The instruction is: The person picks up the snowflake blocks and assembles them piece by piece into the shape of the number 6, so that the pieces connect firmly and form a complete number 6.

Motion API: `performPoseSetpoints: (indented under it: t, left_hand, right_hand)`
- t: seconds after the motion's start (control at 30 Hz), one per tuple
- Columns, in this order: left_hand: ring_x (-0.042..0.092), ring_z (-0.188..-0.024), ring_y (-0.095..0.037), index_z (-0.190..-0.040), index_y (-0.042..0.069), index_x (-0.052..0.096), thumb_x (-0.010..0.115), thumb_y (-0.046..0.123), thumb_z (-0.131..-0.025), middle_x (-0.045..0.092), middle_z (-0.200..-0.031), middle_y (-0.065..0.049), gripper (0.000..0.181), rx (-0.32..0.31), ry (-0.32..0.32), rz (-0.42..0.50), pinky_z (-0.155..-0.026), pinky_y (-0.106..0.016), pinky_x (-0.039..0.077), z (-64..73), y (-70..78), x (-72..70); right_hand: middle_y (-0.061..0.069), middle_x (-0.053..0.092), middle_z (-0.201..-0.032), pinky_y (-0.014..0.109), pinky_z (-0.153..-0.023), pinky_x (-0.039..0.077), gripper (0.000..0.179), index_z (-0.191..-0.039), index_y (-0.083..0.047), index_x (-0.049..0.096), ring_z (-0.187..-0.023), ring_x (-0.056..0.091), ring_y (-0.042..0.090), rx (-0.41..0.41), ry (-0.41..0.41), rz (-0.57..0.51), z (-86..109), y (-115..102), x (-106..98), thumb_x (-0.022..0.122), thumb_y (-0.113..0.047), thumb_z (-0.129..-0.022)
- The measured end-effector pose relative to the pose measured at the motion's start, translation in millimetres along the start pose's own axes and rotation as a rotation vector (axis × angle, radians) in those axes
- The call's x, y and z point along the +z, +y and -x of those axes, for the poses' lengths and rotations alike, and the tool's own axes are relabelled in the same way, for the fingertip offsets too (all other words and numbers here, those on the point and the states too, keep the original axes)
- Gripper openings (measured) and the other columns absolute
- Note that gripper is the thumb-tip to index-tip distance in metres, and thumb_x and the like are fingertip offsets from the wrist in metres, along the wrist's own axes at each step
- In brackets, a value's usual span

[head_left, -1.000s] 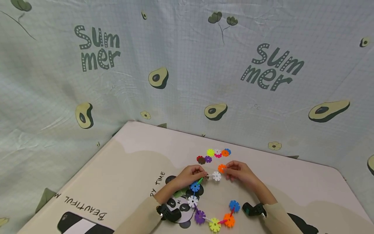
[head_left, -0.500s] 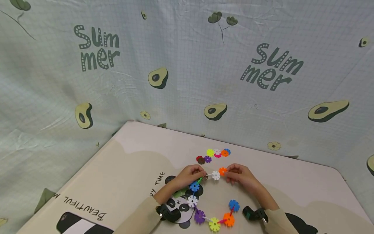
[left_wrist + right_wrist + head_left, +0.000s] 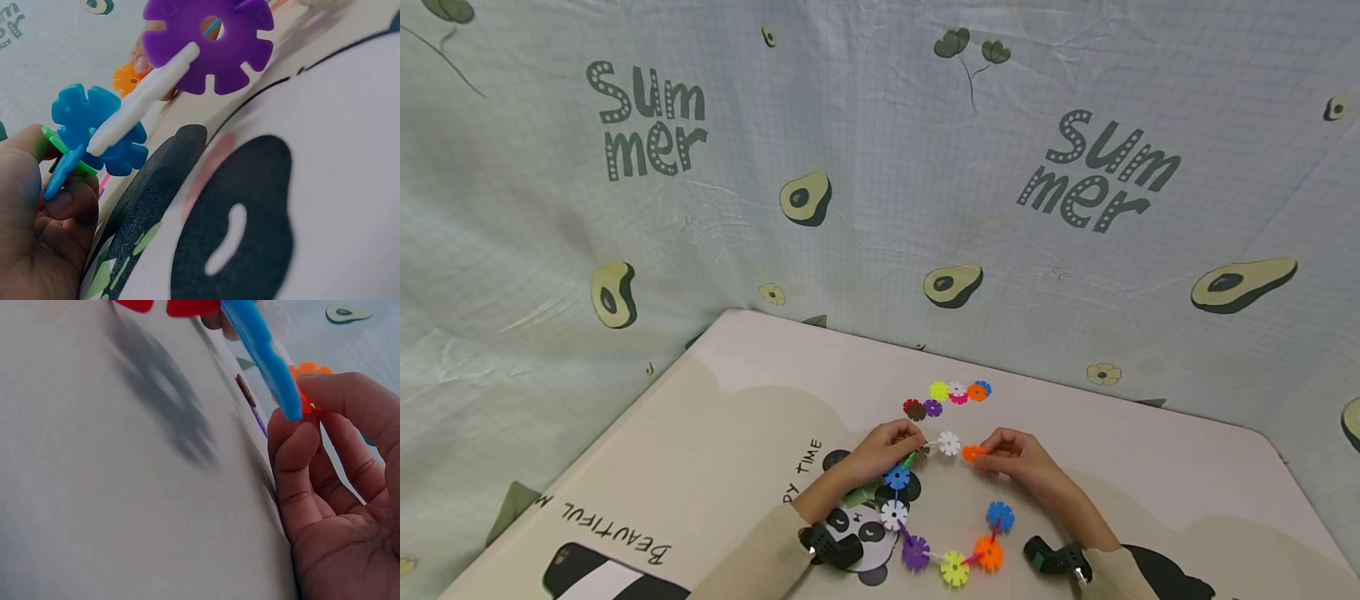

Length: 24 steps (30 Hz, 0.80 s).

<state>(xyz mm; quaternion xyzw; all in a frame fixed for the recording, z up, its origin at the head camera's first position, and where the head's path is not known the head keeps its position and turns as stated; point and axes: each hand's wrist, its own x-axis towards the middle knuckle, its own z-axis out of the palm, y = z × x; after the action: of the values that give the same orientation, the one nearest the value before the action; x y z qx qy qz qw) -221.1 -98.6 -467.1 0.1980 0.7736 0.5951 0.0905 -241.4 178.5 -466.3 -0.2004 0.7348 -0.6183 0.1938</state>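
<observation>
From my remote station, I watch a person's left hand (image 3: 886, 450) and right hand (image 3: 1021, 460) meet over a light tabletop (image 3: 775, 350), a chain of many-coloured, round, notched plastic discs (image 3: 893, 515) curving between the two sleeved forearms. The left hand pinches the chain between thumb and fingers close to a bright green notched disc (image 3: 911, 459); exactly which piece takes the pressure I cannot tell. The right hand pinches a single flat orange notched disc (image 3: 973, 452) between thumb and fingertips, just beside the white notched disc (image 3: 949, 443) that ends the chain at its far side. From the left hand toward the person, I count a blue disc (image 3: 897, 477), a second white disc (image 3: 895, 518), a purple disc (image 3: 915, 552), a yellow-green disc (image 3: 954, 569) and a larger-looking orange disc (image 3: 989, 552), with a second blue disc (image 3: 1001, 517) at the near end, apart from the right hand and linked by a red piece (image 3: 996, 534). Beyond both hands, loose notched discs (image 3: 939, 391) in several colours lie in small overlapping groups, before a pale curtain (image 3: 865, 125) printed with avocados and the word "Summer"
</observation>
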Motion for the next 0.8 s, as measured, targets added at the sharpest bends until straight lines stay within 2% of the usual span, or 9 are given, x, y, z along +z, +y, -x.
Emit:
performPoseSetpoints:
  t: [0.07, 0.17, 0.4, 0.53, 0.63, 0.8]
  left_hand:
    - [0.047, -0.072, -0.008, -0.101, -0.005, 0.062, 0.052, 0.017, -0.1, 0.062, -0.088, -0.008, 0.024, 0.001, -0.001, -0.001, -0.063, -0.019, 0.039, -2.1, -5.1, 0.2]
    - [0.047, -0.072, -0.007, -0.101, -0.003, 0.062, 0.053, 0.018, -0.1, 0.06, -0.086, -0.003, 0.023, -0.004, -0.005, -0.006, -0.064, -0.019, 0.039, -2.5, -4.9, 0.3]
    - [0.048, -0.073, -0.009, -0.101, -0.003, 0.063, 0.054, 0.019, -0.1, 0.062, -0.088, -0.004, 0.024, -0.017, -0.003, 0.01, -0.064, -0.019, 0.039, -3.9, -6.1, 1.5]
    - [0.048, -0.073, -0.009, -0.102, -0.003, 0.063, 0.053, 0.019, -0.1, 0.063, -0.089, -0.007, 0.023, -0.023, -0.002, 0.014, -0.064, -0.02, 0.04, -4.1, -5.1, 1.9]
    - [0.048, -0.073, -0.01, -0.102, -0.003, 0.063, 0.053, 0.018, -0.1, 0.063, -0.09, -0.01, 0.023, -0.022, -0.005, 0.012, -0.064, -0.02, 0.04, -3.4, -5.0, 1.8]
    - [0.048, -0.072, -0.009, -0.102, -0.003, 0.063, 0.053, 0.016, -0.1, 0.061, -0.087, -0.007, 0.022, -0.013, -0.023, 0.013, -0.063, -0.02, 0.039, -1.5, -3.1, 1.2]
  right_hand:
    - [-0.004, 0.066, -0.081, 0.022, -0.069, 0.051, 0.012, -0.095, 0.003, 0.061, -0.069, 0.058, 0.009, -0.003, -0.004, 0.0, -0.2, -0.9, 1.0, 0.068, -0.005, -0.09]
    - [-0.003, 0.067, -0.083, 0.022, -0.069, 0.051, 0.015, -0.095, 0.005, 0.06, -0.069, 0.058, 0.01, -0.006, -0.006, 0.0, -0.3, -1.9, 2.0, 0.069, -0.006, -0.089]
    - [-0.004, 0.066, -0.082, 0.022, -0.067, 0.051, 0.021, -0.096, 0.013, 0.057, -0.068, 0.058, 0.009, -0.041, -0.026, 0.009, 0.3, -1.2, 2.4, 0.068, -0.004, -0.09]
    - [-0.004, 0.066, -0.084, 0.021, -0.065, 0.05, 0.008, -0.091, 0.002, 0.061, -0.068, 0.058, 0.009, -0.031, -0.006, 0.029, 0.5, -1.3, 2.8, 0.067, -0.004, -0.09]
    - [-0.004, 0.066, -0.086, 0.02, -0.064, 0.048, 0.005, -0.088, -0.007, 0.063, -0.069, 0.058, 0.009, -0.016, 0.009, 0.034, -0.4, -2.3, 3.9, 0.067, -0.004, -0.09]
    - [-0.003, 0.068, -0.091, 0.02, -0.067, 0.05, 0.006, -0.088, -0.01, 0.066, -0.073, 0.061, 0.009, 0.002, 0.018, 0.009, -1.9, -2.6, 5.3, 0.068, -0.004, -0.089]
